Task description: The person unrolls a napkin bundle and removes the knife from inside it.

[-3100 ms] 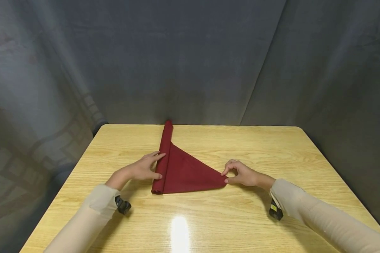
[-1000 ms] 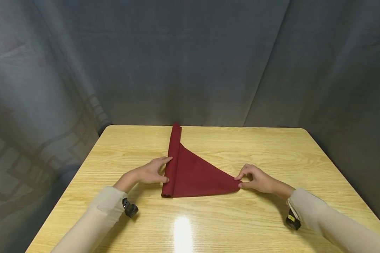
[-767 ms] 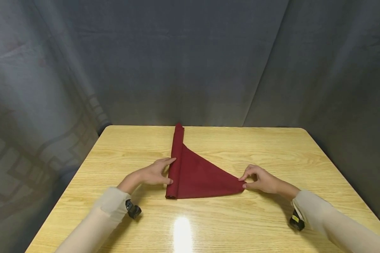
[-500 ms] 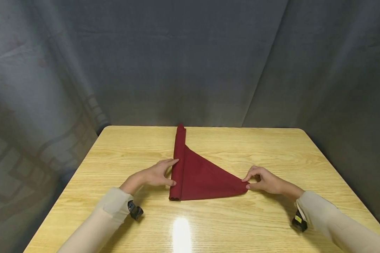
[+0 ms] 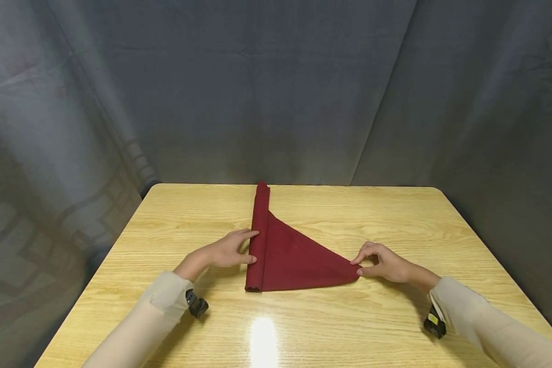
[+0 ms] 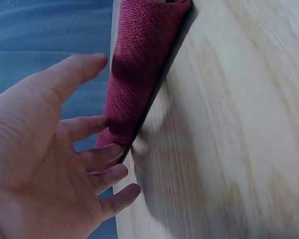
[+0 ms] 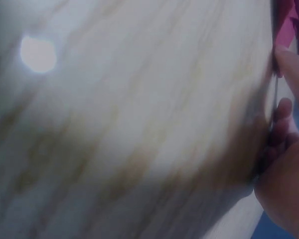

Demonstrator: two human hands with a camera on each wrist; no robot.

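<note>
A dark red napkin (image 5: 294, 258) lies on the wooden table (image 5: 331, 214) as a triangle whose left edge is rolled into a long tube (image 5: 259, 230). My left hand (image 5: 243, 248) rests against the tube's left side, fingers and thumb nearly straight. The left wrist view shows the same hand (image 6: 89, 149) with its fingertips touching the roll (image 6: 139, 64). My right hand (image 5: 363, 266) pinches the triangle's right corner between thumb and forefinger. The right wrist view is blurred, with those fingers (image 7: 289, 64) and a strip of red cloth (image 7: 285, 22) at its right edge.
Grey curtain (image 5: 276, 92) hangs behind and to both sides of the table. Small black cameras sit under the left wrist (image 5: 196, 306) and the right wrist (image 5: 434, 325). A lamp's reflection (image 5: 262, 342) shines on the bare wood near the front edge.
Over three seconds the napkin slid a little to the right on the table, both hands moving with it. In the last half second nothing has visibly shifted.
</note>
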